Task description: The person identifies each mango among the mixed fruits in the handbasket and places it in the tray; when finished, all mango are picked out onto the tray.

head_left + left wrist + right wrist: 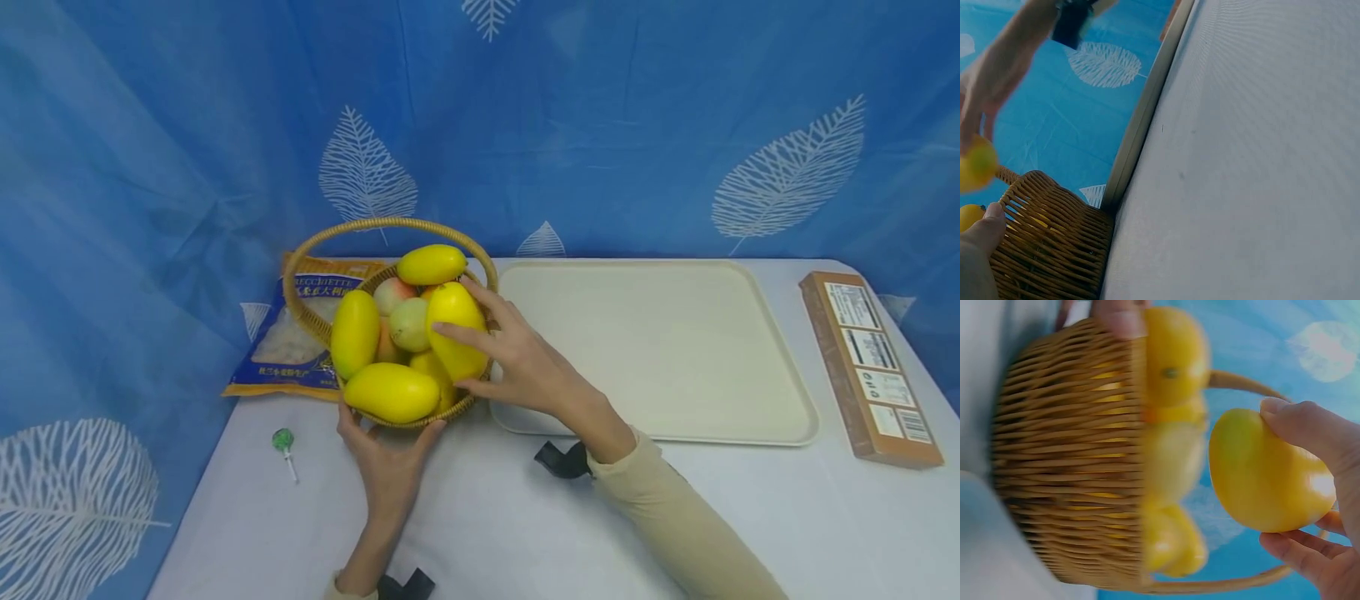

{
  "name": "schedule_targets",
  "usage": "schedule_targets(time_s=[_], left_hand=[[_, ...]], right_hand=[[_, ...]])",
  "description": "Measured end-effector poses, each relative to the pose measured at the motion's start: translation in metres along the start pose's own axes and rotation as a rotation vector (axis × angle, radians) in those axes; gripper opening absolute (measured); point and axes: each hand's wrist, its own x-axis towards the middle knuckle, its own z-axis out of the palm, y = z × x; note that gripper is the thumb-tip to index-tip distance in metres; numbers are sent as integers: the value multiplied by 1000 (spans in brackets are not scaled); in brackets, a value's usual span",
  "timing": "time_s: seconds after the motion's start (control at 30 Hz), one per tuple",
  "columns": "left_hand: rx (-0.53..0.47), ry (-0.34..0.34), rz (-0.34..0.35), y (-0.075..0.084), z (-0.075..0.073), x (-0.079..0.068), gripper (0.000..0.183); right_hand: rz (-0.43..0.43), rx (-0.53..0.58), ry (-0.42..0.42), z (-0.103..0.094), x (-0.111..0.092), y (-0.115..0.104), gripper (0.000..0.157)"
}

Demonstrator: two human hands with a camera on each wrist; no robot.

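A wicker basket (465,407) with a tall hoop handle stands left of centre, filled with yellow mangoes and paler round fruits. My right hand (517,354) grips one large mango (459,333) at the basket's right side; in the right wrist view this mango (1266,472) is held between thumb and fingers, apart from the wicker wall. My left hand (390,462) holds the front of the basket, with its thumb (991,225) over the rim in the left wrist view. Other mangoes (393,393) lie at the rim, and a pale green fruit (409,325) sits in the middle.
A cream tray (645,350) lies right of the basket, and a long brown box (870,367) at the far right. Behind the basket on the left is a blue and orange pasta bag (288,354). A green lollipop (283,442) lies at the front left. A blue curtain (600,125) hangs behind.
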Motion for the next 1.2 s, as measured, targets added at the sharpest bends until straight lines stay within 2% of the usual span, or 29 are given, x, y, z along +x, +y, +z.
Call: schedule_targets(time_s=[0.23, 0.33, 0.47, 0.67, 0.87, 1.0, 1.2], left_hand=[[10, 3, 5, 1, -2, 2, 127], [0, 6, -2, 0, -1, 2, 128], [2, 4, -5, -1, -1, 3, 128], [1, -13, 2, -3, 0, 1, 128], [10, -19, -7, 0, 1, 0, 130], [12, -14, -2, 1, -1, 0, 130], [13, -11, 9, 2, -2, 1, 131]], right_hand=[[-14, 77, 102, -33, 3, -6, 68], [26, 85, 143, -41, 1, 5, 72], [115, 61, 171, -40, -7, 35, 75], [356, 124, 89, -29, -29, 79, 75], [572, 194, -21, -14, -44, 104, 74], [650, 210, -72, -4, -49, 116, 75], [674, 180, -97, 10, -53, 126, 72]])
